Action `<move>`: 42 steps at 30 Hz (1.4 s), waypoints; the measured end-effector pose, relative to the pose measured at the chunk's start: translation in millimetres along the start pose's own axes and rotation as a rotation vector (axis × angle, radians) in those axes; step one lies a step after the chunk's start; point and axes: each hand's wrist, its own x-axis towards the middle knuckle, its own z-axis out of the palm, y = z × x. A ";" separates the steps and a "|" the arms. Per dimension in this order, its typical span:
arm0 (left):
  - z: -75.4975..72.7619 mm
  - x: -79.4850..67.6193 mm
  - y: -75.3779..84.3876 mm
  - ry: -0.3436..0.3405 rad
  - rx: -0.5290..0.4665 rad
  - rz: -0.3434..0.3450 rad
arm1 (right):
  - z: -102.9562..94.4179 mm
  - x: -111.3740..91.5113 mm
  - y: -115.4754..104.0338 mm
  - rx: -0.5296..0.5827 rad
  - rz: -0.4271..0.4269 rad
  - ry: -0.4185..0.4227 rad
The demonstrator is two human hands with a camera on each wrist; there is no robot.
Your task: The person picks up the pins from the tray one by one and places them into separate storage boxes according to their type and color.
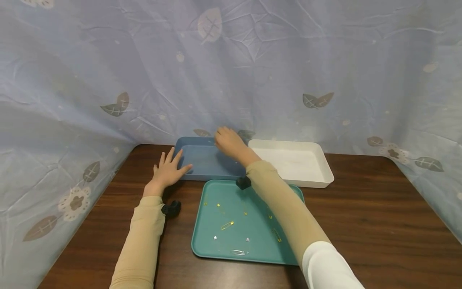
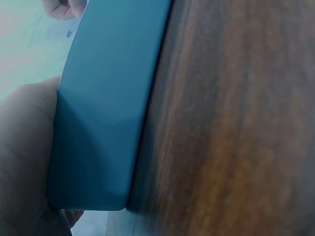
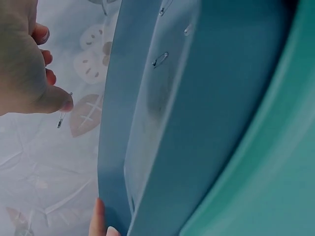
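Above the back right part of the blue tray (image 1: 196,160), my right hand (image 1: 231,142) pinches a silver safety pin (image 3: 61,120), which hangs beside the thumb in the right wrist view. My left hand (image 1: 167,170) rests at the blue tray's left end with its fingers spread. Inside that tray, the right wrist view shows a silver safety pin (image 3: 160,60) and another near it. Several gold safety pins (image 1: 227,225) and a few silver safety pins (image 1: 238,252) lie scattered on the teal tray (image 1: 205,245).
To the right of the blue tray stands a white tray (image 1: 294,162). All three trays sit on a dark wooden table (image 1: 368,208). A patterned curtain (image 1: 274,80) hangs behind it and along its sides. My right forearm crosses over the teal tray.
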 end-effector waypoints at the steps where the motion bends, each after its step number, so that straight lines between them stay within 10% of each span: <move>1: -0.2 0.6 0.5 0.001 0.002 0.000 | 0.2 2.4 0.4 -0.007 0.002 -0.001; 22: 0.2 8.0 8.8 0.001 0.015 0.003 | 8.1 20.0 9.8 -0.004 0.052 0.026; 42: 3.1 1.5 -3.9 0.015 0.005 0.005 | 7.3 -6.3 7.4 0.040 -0.010 0.123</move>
